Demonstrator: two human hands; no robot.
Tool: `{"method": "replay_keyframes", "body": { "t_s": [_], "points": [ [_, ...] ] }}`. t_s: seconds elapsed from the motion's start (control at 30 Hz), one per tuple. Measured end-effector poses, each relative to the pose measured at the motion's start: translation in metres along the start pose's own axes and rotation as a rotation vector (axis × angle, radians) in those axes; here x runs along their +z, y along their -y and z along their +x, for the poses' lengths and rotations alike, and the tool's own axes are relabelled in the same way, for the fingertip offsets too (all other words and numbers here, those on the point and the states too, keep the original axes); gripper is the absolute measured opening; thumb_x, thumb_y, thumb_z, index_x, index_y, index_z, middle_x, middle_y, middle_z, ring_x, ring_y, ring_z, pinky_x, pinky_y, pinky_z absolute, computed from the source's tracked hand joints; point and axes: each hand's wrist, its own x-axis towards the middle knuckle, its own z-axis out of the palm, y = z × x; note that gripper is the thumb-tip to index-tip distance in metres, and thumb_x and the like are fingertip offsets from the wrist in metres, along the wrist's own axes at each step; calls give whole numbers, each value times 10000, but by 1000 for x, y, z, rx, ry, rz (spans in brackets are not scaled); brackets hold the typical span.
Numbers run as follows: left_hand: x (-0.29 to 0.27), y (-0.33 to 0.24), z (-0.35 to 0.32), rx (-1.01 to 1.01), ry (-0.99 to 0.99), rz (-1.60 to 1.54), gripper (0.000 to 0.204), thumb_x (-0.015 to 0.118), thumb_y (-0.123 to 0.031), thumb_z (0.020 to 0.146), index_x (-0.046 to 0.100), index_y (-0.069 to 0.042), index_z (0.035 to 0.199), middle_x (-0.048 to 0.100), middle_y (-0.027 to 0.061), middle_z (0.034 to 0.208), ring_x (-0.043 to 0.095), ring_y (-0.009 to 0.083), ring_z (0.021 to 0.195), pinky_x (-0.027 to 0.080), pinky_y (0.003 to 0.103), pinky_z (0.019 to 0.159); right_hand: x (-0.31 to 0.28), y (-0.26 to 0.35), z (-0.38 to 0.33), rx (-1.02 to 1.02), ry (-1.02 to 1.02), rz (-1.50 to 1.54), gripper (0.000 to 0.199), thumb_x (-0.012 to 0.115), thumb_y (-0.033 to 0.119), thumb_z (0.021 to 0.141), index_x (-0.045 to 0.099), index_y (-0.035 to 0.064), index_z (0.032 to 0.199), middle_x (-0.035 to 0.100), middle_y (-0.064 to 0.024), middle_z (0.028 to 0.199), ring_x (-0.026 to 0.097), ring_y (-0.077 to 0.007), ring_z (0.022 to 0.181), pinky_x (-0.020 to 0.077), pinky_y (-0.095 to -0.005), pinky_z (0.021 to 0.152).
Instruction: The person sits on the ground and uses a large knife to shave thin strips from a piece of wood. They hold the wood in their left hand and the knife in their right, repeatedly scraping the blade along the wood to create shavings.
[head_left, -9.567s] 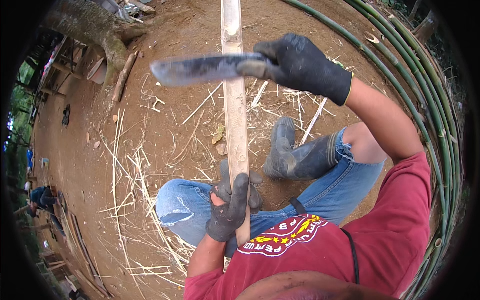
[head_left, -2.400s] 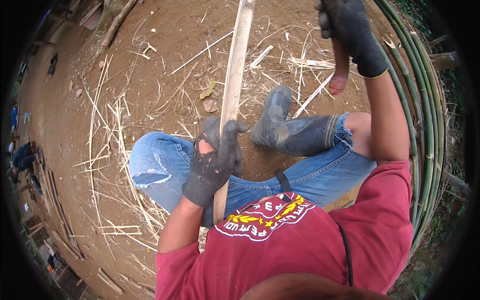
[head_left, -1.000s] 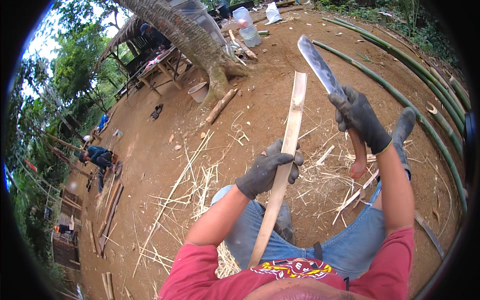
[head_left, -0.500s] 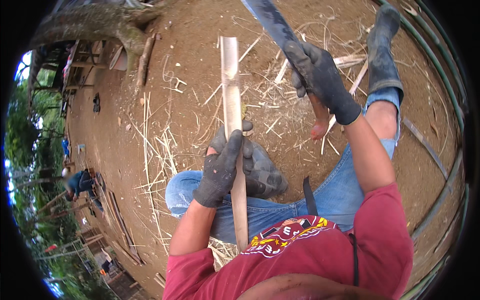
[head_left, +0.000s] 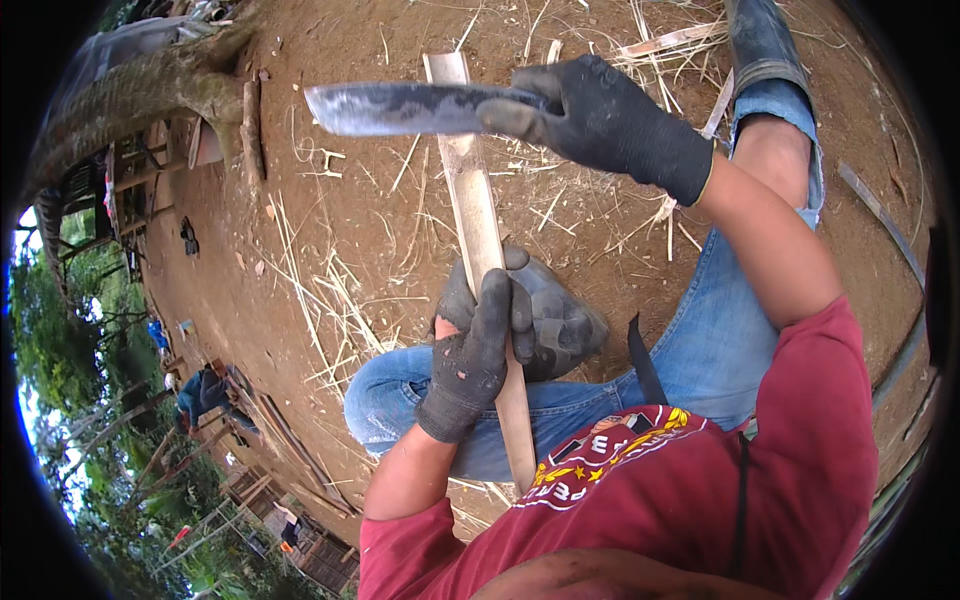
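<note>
A long split bamboo piece, pale and hollowed like a trough, runs from my lap up toward the far ground. My left hand, in a worn dark glove, is closed around its middle, with bare skin showing through a hole. In my right hand, also gloved, is a machete; its handle is mostly hidden by the fingers. The broad dark blade points left and crosses over the bamboo near the far end. Whether blade and bamboo touch, I cannot tell.
Thin bamboo shavings litter the brown dirt. My jeans-clad legs spread around the work, with rubber boots on. A tree trunk lies at the far left. Another person bends over by long poles at the left.
My right hand has swung the machete from pointing far and up to lying leftward across the bamboo. The bamboo's far end has tilted slightly left; my left hand keeps its hold.
</note>
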Motion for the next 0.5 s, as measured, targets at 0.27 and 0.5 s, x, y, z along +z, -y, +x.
{"method": "replay_keyframes", "body": {
  "t_s": [0.27,0.5],
  "points": [
    [7,-2,5,-57,-87,106,318,453,-305,1103,518,-62,1297,533,-19,745,515,77,558,414,226,496,19,-4,11,-131,81,-46,726,449,758,943,722,95,1056,706,-155,770,737,-295,752,595,-458,678],
    [12,-4,5,-3,-107,159,326,448,-303,1104,519,-49,1295,527,-19,734,507,73,553,413,222,492,10,-6,13,-75,-102,-94,685,446,691,979,726,69,1049,682,-166,772,709,-328,731,572,-447,655]
  ]
}}
